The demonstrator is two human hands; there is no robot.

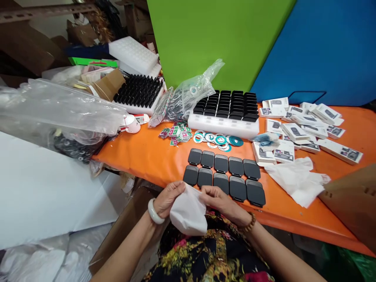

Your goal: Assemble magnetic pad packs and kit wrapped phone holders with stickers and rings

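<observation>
Both hands are held close together just below the near edge of the orange table (152, 156). My left hand (168, 197) and my right hand (219, 199) each pinch the top edge of a small white pouch (188, 215) that hangs between them. Just beyond my fingers, two rows of black rounded devices (225, 174) lie flat on the table. Behind those rows sit a scatter of round teal and white stickers (217, 140) and a small heap of green and red labels (176, 133).
A white tray of black devices (225, 113) stands at the table's middle, a second tray (138, 94) at the back left. Small white boxes (305, 125) are spread on the right, with crumpled white pouches (296, 180) and a cardboard box (352, 199). Plastic bags (58, 113) lie left.
</observation>
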